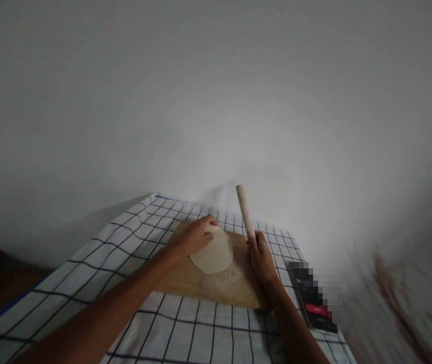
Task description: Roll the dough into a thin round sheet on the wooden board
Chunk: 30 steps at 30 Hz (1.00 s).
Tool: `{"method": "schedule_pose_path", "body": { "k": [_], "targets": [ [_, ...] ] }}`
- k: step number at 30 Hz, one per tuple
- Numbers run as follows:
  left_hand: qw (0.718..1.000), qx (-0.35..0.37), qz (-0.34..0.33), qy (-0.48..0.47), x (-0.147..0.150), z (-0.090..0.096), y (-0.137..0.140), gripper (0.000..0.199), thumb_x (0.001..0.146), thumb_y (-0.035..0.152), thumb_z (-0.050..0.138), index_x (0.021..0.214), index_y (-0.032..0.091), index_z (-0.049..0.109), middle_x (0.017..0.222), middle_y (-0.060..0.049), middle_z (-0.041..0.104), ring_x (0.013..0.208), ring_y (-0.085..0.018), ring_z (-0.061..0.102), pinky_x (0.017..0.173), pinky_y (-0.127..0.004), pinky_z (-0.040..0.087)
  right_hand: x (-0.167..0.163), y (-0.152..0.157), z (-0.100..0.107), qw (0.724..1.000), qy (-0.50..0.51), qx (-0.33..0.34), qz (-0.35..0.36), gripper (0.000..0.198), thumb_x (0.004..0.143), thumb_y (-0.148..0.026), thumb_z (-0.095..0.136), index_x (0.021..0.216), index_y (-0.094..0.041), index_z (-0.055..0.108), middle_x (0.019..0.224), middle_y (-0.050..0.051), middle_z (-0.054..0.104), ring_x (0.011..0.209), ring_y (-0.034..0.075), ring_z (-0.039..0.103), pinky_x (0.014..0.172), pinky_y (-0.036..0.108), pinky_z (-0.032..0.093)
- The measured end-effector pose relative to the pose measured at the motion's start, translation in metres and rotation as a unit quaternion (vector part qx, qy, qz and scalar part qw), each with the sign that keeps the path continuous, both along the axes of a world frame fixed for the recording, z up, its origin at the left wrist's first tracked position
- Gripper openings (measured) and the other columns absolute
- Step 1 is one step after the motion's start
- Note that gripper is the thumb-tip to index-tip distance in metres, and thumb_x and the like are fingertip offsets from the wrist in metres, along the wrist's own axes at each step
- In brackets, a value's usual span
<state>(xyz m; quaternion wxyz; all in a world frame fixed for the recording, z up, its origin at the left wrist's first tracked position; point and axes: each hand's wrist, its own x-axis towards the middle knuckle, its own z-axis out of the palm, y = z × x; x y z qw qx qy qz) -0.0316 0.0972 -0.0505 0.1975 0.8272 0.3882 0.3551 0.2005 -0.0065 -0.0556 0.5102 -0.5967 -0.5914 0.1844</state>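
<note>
A flat, roughly round sheet of dough (pixel 216 255) lies on a wooden board (pixel 178 283). My left hand (pixel 200 235) is at the sheet's upper left edge, with curled fingers at the far rim and the thumb over the top, gripping it. In my right hand (pixel 261 258) is a plain wooden rolling pin (pixel 244 207), wrapped by the fingers at its lower end. The pin tilts up and away, over the board's right side and apart from the dough. Pale flour dusts the board below and right of the sheet.
A white tablecloth with dark grid lines (pixel 189 328) covers the table under the board. At the right edge lies a dark, flat item with a red patch (pixel 316 308), partly pixelated. A pale wall (pixel 216 101) rises behind, and blurred brown twigs (pixel 394 298) stand at right.
</note>
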Motion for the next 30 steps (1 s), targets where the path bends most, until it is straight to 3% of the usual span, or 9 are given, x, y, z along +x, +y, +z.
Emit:
{"method": "schedule_pose_path", "body": {
  "k": [3,6,9,12,16,19,24,30],
  "targets": [
    [0.998,-0.035,0.016,-0.040,-0.003,0.003,0.001,0.050,0.075,0.016,0.061,0.124,0.020,0.063,0.119,-0.006,0.071,0.107,-0.022,0.066,0.091,-0.031,0.048,0.000,0.001,-0.002,1.000,0.008,0.004,-0.005,0.038,0.100,-0.057,0.037,0.104,-0.023,0.054,0.079,-0.001,0.054,0.065,0.016,0.051,0.056,0.027,0.040],
    [0.995,-0.101,0.006,-0.017,-0.009,0.005,0.002,0.034,0.076,0.026,0.064,0.109,0.019,0.072,0.108,-0.006,0.076,0.099,-0.025,0.069,0.086,-0.032,0.051,0.001,0.004,-0.004,1.000,0.019,0.007,-0.004,0.039,0.099,-0.058,0.038,0.101,-0.023,0.054,0.076,-0.002,0.053,0.063,0.016,0.050,0.054,0.026,0.040],
    [0.991,-0.112,-0.043,-0.054,-0.015,0.007,-0.004,0.025,0.083,0.034,0.058,0.097,0.020,0.073,0.098,-0.005,0.077,0.094,-0.023,0.071,0.083,-0.031,0.052,0.001,0.005,-0.003,0.999,0.039,0.006,0.005,0.040,0.098,-0.060,0.040,0.101,-0.023,0.053,0.074,-0.002,0.052,0.061,0.015,0.050,0.054,0.026,0.041],
    [0.987,-0.112,-0.059,-0.097,-0.018,0.009,-0.013,0.030,0.085,0.038,0.057,0.105,0.020,0.071,0.101,-0.007,0.077,0.095,-0.022,0.071,0.084,-0.032,0.053,-0.001,0.004,-0.002,0.998,0.066,0.005,0.012,0.040,0.097,-0.061,0.041,0.101,-0.023,0.053,0.073,-0.003,0.052,0.060,0.015,0.050,0.054,0.025,0.042],
    [0.971,-0.198,-0.092,-0.099,-0.021,0.011,-0.014,0.060,0.072,0.038,0.069,0.129,0.019,0.061,0.119,-0.009,0.074,0.106,-0.027,0.070,0.084,-0.035,0.056,-0.002,0.002,0.001,0.997,0.074,0.002,0.012,0.041,0.096,-0.062,0.041,0.099,-0.023,0.053,0.071,-0.003,0.052,0.059,0.015,0.050,0.053,0.025,0.042],
    [0.950,-0.257,-0.141,-0.104,-0.022,0.016,-0.016,0.061,0.069,0.042,0.074,0.125,0.020,0.064,0.118,-0.008,0.074,0.107,-0.028,0.070,0.084,-0.036,0.057,-0.003,-0.001,0.007,0.998,0.065,0.009,0.002,0.041,0.094,-0.062,0.045,0.096,-0.022,0.055,0.070,-0.004,0.052,0.059,0.014,0.048,0.052,0.025,0.040],
    [0.940,-0.257,-0.171,-0.146,-0.011,0.029,-0.036,0.045,0.080,0.047,0.069,0.114,0.018,0.070,0.112,-0.008,0.076,0.101,-0.025,0.071,0.083,-0.034,0.055,-0.011,-0.008,0.016,0.998,0.055,0.001,0.015,0.037,0.083,-0.055,0.068,0.086,-0.019,0.059,0.071,-0.003,0.053,0.063,0.013,0.046,0.055,0.024,0.038],
    [0.939,-0.245,-0.168,-0.172,0.006,0.026,-0.047,0.043,0.081,0.050,0.067,0.110,0.018,0.068,0.109,-0.008,0.075,0.100,-0.025,0.071,0.080,-0.032,0.055,-0.030,-0.018,0.021,0.992,0.063,-0.026,0.105,0.034,0.080,-0.050,0.073,0.080,-0.018,0.063,0.073,-0.001,0.057,0.067,0.013,0.050,0.059,0.024,0.041]
  ]
}}
